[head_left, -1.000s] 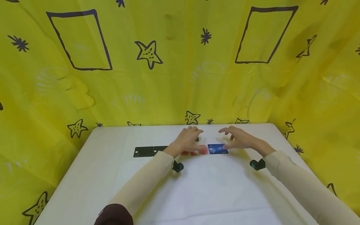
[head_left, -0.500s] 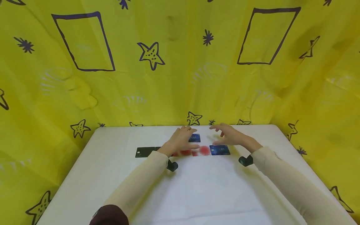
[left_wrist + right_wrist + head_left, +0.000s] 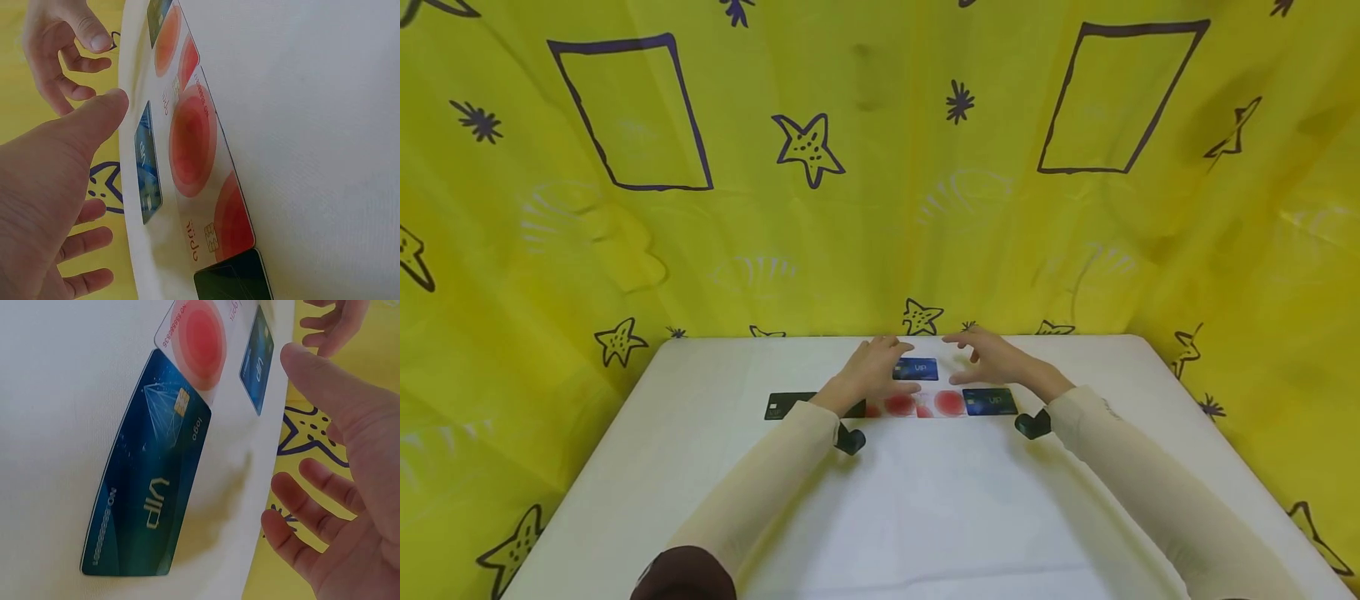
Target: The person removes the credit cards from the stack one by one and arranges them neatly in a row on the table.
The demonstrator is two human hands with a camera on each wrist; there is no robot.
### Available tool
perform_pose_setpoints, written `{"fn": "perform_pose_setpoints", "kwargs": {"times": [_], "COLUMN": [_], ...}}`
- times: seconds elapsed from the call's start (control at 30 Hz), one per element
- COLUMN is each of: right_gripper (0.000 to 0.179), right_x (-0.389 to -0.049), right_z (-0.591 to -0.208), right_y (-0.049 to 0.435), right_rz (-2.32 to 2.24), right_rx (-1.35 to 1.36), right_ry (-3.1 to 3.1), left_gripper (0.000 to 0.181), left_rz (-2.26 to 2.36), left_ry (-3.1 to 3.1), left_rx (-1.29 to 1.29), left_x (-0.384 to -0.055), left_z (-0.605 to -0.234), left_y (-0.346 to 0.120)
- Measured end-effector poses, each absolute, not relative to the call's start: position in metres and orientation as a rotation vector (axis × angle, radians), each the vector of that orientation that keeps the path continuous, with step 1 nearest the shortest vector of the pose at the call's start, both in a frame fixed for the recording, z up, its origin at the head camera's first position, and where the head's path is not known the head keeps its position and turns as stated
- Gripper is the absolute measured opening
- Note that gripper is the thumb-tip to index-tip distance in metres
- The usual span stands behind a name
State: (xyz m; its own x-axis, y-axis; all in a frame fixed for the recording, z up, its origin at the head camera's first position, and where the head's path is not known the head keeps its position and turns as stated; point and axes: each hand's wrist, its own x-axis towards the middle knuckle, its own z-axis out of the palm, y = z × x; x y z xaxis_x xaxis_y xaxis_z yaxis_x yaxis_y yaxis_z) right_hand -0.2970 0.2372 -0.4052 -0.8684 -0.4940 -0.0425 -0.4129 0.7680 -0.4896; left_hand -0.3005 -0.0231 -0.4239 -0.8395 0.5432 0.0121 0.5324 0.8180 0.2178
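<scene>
A row of flat cards lies on the white table: dark cards [image 3: 782,406] at the left, two white cards with red circles [image 3: 194,144] in the middle, and a blue VIP card [image 3: 147,475] at the right end. Behind the row, a second blue VIP card [image 3: 920,368] lies by itself. My left hand [image 3: 872,371] hovers over the row, left of that back card, thumb and fingers spread, holding nothing. To the card's right is my right hand [image 3: 992,357], fingers loosely bent and apart, also holding nothing. The left forearm hides part of the dark cards.
The white table [image 3: 910,508] ends at a yellow curtain [image 3: 865,233] printed with stars, which hangs behind and along both sides. A dark device [image 3: 1033,425] shows at the right wrist, another dark device [image 3: 852,440] at the left.
My right hand has moved left, its thumb leaving the right-end blue card. My left hand has shifted left, uncovering the back blue card. The cards in the row stay in place.
</scene>
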Motion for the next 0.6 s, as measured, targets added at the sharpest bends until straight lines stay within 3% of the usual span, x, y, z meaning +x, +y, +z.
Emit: {"fn": "perform_pose_setpoints", "kwargs": {"times": [0.6], "right_gripper": [0.070], "right_x": [-0.312], "right_z": [-0.425], "right_y": [0.213], "right_rz": [-0.723], "right_rx": [-0.685], "right_ry": [2.774], "left_gripper": [0.069], "left_rz": [0.338], "left_ry": [2.904], "left_rx": [0.783], "left_x": [-0.319], "left_z": [-0.435], "left_y": [-0.031]}}
